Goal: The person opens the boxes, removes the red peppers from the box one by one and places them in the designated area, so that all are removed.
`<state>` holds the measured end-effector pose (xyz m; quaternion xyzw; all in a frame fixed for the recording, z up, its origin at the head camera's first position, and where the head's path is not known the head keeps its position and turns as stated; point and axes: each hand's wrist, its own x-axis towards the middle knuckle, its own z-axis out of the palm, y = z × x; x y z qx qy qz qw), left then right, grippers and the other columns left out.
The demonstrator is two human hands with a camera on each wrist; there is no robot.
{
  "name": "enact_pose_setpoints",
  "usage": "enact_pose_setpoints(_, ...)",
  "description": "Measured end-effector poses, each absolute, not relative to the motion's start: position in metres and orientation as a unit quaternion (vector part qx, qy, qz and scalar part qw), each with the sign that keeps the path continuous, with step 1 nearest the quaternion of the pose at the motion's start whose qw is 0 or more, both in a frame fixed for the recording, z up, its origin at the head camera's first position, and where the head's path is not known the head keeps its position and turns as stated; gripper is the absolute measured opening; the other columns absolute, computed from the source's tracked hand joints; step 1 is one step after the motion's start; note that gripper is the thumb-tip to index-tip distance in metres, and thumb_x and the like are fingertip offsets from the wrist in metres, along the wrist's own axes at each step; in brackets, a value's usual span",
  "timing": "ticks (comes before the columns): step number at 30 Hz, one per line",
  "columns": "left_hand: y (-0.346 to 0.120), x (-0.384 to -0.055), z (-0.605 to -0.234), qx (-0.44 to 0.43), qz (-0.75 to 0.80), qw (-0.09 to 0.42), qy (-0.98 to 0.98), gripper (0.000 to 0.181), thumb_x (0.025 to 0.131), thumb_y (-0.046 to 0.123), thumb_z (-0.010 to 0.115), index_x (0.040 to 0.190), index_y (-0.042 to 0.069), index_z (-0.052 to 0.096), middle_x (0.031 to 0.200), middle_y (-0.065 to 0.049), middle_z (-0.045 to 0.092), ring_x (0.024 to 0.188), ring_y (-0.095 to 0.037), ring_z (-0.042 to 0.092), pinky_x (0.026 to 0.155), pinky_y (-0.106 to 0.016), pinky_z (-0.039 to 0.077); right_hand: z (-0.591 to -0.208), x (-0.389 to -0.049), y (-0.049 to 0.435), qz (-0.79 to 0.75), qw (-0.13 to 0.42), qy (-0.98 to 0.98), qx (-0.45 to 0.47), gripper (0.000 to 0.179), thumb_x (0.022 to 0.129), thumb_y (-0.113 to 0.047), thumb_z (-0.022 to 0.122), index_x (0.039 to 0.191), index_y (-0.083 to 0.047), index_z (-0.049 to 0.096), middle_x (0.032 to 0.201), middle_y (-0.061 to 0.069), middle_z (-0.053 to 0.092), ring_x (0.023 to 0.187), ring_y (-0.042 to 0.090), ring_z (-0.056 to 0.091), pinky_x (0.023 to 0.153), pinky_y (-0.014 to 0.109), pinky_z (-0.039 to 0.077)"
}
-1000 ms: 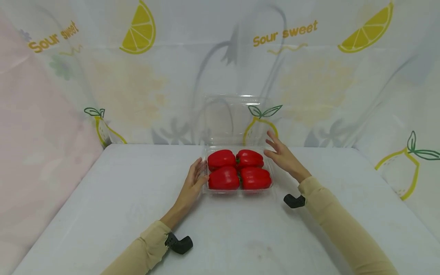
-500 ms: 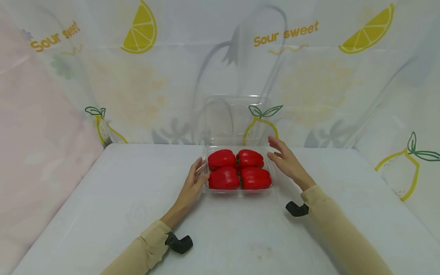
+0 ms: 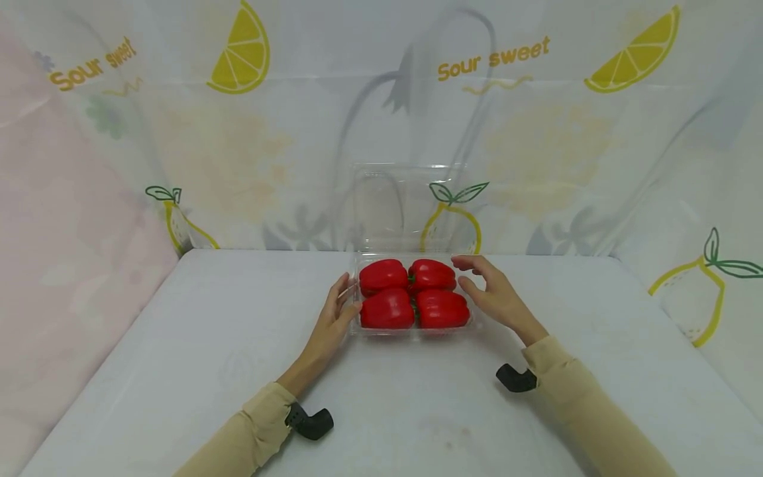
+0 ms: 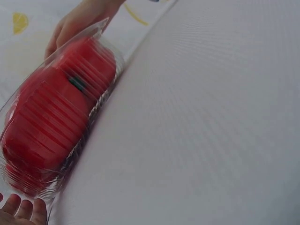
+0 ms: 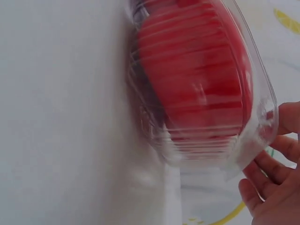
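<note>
Several red bell peppers (image 3: 387, 309) lie in two rows inside a clear plastic clamshell box (image 3: 411, 332) in the head view. Its see-through lid (image 3: 381, 205) stands raised at the back. My left hand (image 3: 330, 319) rests along the box's left side, thumb at the rim and fingers loosely extended. At the right side, my right hand (image 3: 497, 295) has its fingers bent forward and spread near the rim corner. In the right wrist view, the fingers (image 5: 276, 168) reach round the box's rim edge without curling tight. The left fingertips (image 4: 23, 211) show beside the box's end in the left wrist view.
The box sits toward the back of a white table (image 3: 381, 404). Behind it hangs a pale curtain (image 3: 310, 132) printed with lemons and lettering. Black wrist devices (image 3: 312, 423) sit at both beige sleeves (image 3: 244, 434).
My right hand has come down from beside the raised lid to the box's right rim, its fingers bending inward. The left hand, box and peppers keep their places.
</note>
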<state>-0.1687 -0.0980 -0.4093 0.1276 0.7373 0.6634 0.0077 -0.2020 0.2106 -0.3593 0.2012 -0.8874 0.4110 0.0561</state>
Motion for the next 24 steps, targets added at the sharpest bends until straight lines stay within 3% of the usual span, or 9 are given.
enact_pose_setpoints(11,-0.098,-0.169,-0.412,0.128,0.665,0.008,0.736,0.063,0.097,0.014,0.047,0.151,0.013,0.013,0.154,-0.009,0.023,0.143,-0.029,0.024,0.112,-0.049,0.029,-0.361,-0.192,0.204,0.371,0.069,-0.875,0.302,0.032,0.093,-0.017,0.057,0.125,-0.013,0.054,0.121,0.002,0.056,0.112,0.019,0.051,0.095,0.047,0.045)
enact_pose_setpoints(18,-0.097,-0.17,-0.411,0.123,0.665,0.007,0.737,0.064,0.097,0.014,0.047,0.151,0.012,0.013,0.154,-0.01,0.024,0.143,-0.03,0.023,0.112,-0.05,0.027,-0.355,-0.186,0.2,0.352,0.014,-0.874,0.334,0.041,0.092,-0.024,0.061,0.131,-0.017,0.05,0.125,0.0,0.051,0.112,0.016,0.048,0.084,0.033,0.05)
enact_pose_setpoints(24,-0.098,-0.169,-0.41,0.119,0.664,0.011,0.738,0.064,0.097,0.015,0.048,0.151,0.013,0.014,0.154,-0.01,0.022,0.143,-0.031,0.023,0.112,-0.05,0.028,-0.351,-0.181,0.199,0.335,-0.029,-0.886,0.32,0.049,0.088,-0.036,0.065,0.132,-0.024,0.048,0.132,-0.004,0.044,0.122,0.017,0.041,0.088,0.036,0.05)
